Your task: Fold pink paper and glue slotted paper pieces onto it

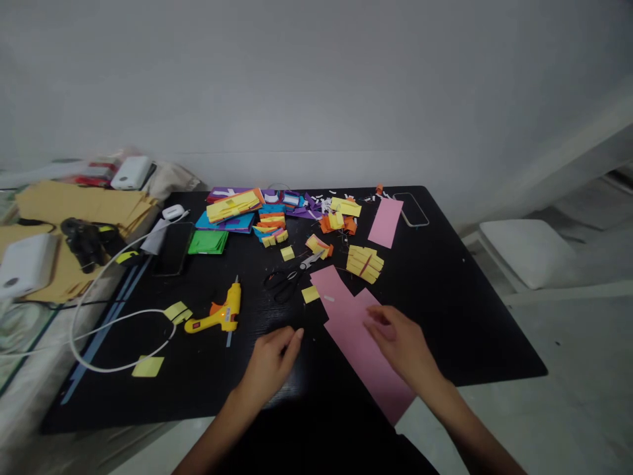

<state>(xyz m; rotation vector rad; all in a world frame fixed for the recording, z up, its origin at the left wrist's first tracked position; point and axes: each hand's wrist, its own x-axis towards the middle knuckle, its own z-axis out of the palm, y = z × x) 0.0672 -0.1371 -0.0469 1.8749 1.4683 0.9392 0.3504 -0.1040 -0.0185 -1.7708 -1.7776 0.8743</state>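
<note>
Pink sheets (351,330), overlapping — lay at the table's (469,316) near edge, likely for close reach. Right hand (393,336): hung over the sheets, loosely curled, nothing visible in its grasp. Left hand (274,356): stood left of the sheets, fingers curled; whether it pinched anything could not be told. Scissors (302,266): lay beside the sheets' far end, seemingly parked handy. Glue gun (230,310): lay well left of the sheets — perhaps keeping its nozzle clear.

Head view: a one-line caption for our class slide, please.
Right hand over pink paper, left hand between it and a glue gun, on a black table.
</note>
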